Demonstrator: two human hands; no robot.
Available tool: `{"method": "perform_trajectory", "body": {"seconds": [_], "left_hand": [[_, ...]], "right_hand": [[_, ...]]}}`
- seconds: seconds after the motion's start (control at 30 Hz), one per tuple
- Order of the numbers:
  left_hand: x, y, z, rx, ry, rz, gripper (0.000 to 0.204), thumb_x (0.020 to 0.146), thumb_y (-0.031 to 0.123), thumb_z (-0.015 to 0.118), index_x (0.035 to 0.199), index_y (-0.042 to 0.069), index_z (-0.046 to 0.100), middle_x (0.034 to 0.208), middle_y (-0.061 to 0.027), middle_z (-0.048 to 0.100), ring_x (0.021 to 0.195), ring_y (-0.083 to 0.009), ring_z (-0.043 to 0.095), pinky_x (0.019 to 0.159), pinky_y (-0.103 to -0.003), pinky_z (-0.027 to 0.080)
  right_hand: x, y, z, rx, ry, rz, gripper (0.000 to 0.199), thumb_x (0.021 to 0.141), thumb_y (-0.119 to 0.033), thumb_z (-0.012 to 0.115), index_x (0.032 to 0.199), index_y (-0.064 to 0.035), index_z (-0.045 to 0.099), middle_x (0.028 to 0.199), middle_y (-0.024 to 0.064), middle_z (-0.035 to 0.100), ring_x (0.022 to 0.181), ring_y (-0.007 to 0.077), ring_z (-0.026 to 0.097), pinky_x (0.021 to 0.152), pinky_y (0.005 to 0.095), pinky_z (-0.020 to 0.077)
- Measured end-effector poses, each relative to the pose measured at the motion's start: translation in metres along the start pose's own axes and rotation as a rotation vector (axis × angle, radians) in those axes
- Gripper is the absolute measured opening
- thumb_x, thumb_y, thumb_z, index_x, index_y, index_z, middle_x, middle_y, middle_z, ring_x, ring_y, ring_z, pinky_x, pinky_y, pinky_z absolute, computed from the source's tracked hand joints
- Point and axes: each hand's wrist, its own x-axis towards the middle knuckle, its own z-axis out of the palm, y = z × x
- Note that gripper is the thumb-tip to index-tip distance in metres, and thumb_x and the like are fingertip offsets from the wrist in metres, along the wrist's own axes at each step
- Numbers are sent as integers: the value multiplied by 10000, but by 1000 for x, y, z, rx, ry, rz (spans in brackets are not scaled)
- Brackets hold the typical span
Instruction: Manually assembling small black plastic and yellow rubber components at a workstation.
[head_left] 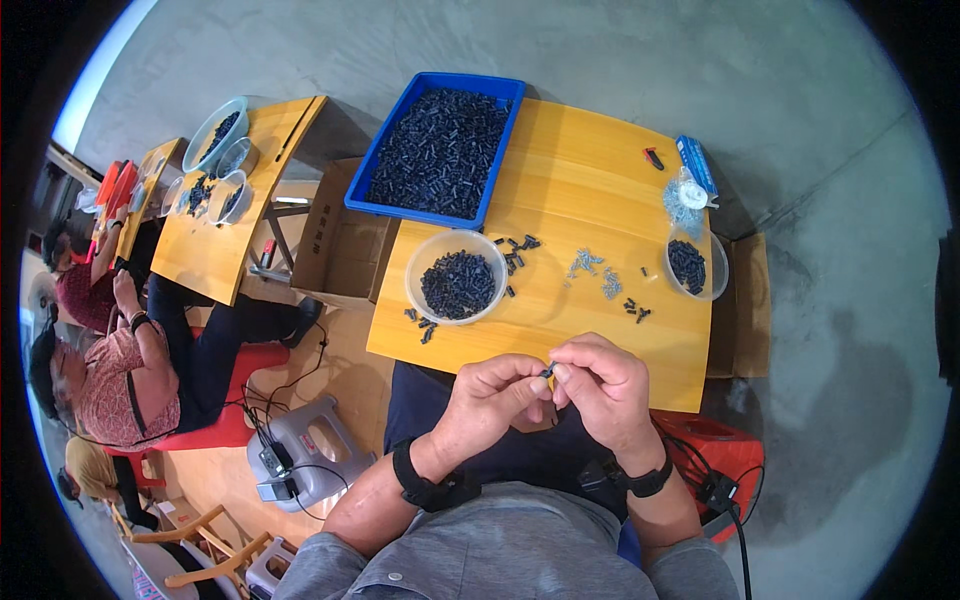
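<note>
My left hand [495,398] and my right hand [608,385] meet in front of the table's near edge, thumbs and fingertips pinched together. Between them is a small black plastic part [548,370], mostly covered by the fingers. Whether the right fingertips also hold a smaller piece cannot be made out. Beyond the hands, a clear round bowl [412,285] holds many similar black parts, with several loose black parts [515,258] beside it. Small silvery metal pieces [611,283] lie scattered mid-table, near a few more black parts [636,310].
A blue tray [487,210] heaped with black parts overlaps the table's [590,150] far left corner. At the right stand another clear bowl [720,270], a bag of metal pieces [684,205] and a blue box [697,165]. Cardboard boxes [345,245] flank the table. People sit at tables leftward.
</note>
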Motion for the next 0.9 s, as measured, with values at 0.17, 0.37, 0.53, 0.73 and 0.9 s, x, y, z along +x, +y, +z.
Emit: {"method": "perform_trajectory", "body": {"seconds": [0.17,0.37,0.53,0.73,0.9], "left_hand": [[0,-1,0,27,9,-1,129,918,55,561,993,-30,621,825,-43,646,665,-80,593,611,-211,497],[1,1,3,63,18,8,119,914,48,565,984,-29,623,818,-38,645,657,-72,588,606,-205,492],[4,-5,0,117,44,21,106,917,32,551,966,-26,624,773,-25,629,647,-63,582,581,-199,483],[7,0,5,201,77,19,102,920,29,541,957,-24,620,753,-19,618,617,-55,573,563,-193,477],[9,1,4,155,55,-19,111,926,46,540,966,-21,619,747,-21,616,617,-58,579,560,-196,482]], "right_hand": [[-1,1,1,-1,7,7,118,859,84,534,941,53,612,870,99,588,603,99,583,537,207,472],[0,1,0,9,21,-8,110,857,83,536,928,51,614,872,100,587,605,103,584,535,209,472],[5,-2,1,-233,4,-99,96,804,50,608,897,34,625,808,119,619,658,188,610,585,270,482],[8,-3,4,-314,78,-152,89,780,48,633,866,27,632,795,121,625,688,215,614,604,288,482],[9,1,5,-292,92,-132,78,776,46,639,853,30,633,795,122,625,693,217,614,607,290,482]]}}
